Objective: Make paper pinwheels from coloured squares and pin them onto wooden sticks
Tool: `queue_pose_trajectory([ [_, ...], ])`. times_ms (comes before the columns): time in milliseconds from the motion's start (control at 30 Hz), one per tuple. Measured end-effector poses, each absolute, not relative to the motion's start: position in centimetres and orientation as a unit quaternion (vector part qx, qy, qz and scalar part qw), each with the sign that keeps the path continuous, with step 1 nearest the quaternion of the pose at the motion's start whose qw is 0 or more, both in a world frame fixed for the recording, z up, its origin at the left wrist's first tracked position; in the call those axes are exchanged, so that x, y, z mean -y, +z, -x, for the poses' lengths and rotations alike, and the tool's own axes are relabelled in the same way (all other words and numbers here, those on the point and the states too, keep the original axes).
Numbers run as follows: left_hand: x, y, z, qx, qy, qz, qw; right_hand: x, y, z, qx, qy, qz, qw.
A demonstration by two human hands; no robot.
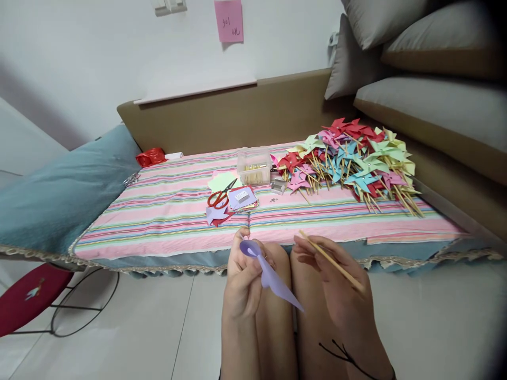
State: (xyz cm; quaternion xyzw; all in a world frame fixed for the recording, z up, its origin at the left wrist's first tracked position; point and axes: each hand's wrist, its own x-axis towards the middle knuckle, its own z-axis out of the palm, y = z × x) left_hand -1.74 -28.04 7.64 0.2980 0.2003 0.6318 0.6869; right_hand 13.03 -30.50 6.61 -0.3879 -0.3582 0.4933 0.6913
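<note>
My left hand pinches a purple paper pinwheel, whose folded blades curl and point down to the right. A thin wooden stick lies slanted across my right hand, held along the palm and fingers, its tip pointing up and left. Stick and pinwheel are apart, both above my knees. Beyond my hands on the striped cloth lie red-handled scissors, a stack of paper squares and cut purple paper. A small open box sits near tiny metal bits.
A large heap of finished paper pinwheels on sticks covers the right side of the striped cloth. A clear plastic container holds sticks. A red bag lies back left, grey cushions are stacked right, and a red stool stands left.
</note>
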Motion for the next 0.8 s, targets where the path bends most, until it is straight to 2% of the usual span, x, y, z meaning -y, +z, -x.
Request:
queue_pose_trajectory([
  [167,27.8,7.5,2.0,-0.207,0.632,-0.296,0.686,30.3,6.6,-13.1,0.367,0.528,0.344,0.684],
  [800,27.4,7.1,0.4,-0.233,0.615,-0.308,0.687,31.0,8.1,-12.4,0.415,0.546,0.411,0.601],
])
